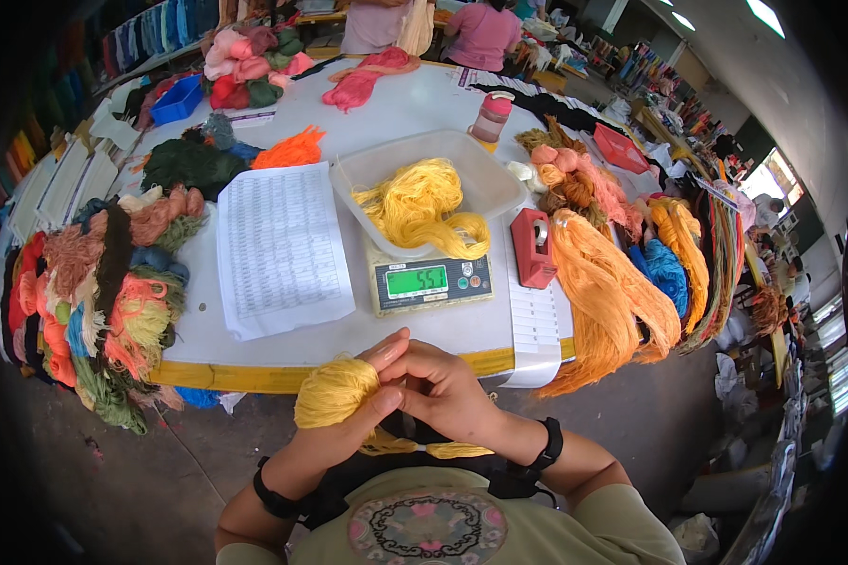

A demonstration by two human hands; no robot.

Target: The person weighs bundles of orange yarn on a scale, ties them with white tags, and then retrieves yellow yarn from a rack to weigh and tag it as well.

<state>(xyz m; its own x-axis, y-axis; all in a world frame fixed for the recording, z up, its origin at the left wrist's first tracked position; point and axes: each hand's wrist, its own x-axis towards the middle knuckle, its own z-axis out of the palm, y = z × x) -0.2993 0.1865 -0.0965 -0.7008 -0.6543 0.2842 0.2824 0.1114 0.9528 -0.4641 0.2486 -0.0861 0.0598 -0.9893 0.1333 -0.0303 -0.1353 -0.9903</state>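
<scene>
A wound bundle of yellow yarn [334, 395] sits in my left hand [337, 441], in front of the table's near edge. My right hand [448, 391] meets the left fingertips at the bundle's right side. Its thumb and fingers are pinched together, and what lies between them is too small to make out. Below the hands, more yellow yarn [452, 450] hangs across my front. Just beyond them stands a digital scale [433, 282] with a lit green display. It bears a translucent plastic tub [349, 160] with a loose yellow skein [424, 202] inside, partly draped over the near rim.
Printed sheets [283, 250] lie left of the scale. At its right are a red tape dispenser [534, 247], a label strip [537, 330] and orange skeins [598, 292] hanging over the edge. Multicoloured yarn [113, 282] heaps the left side. Other people [485, 36] stand beyond the table.
</scene>
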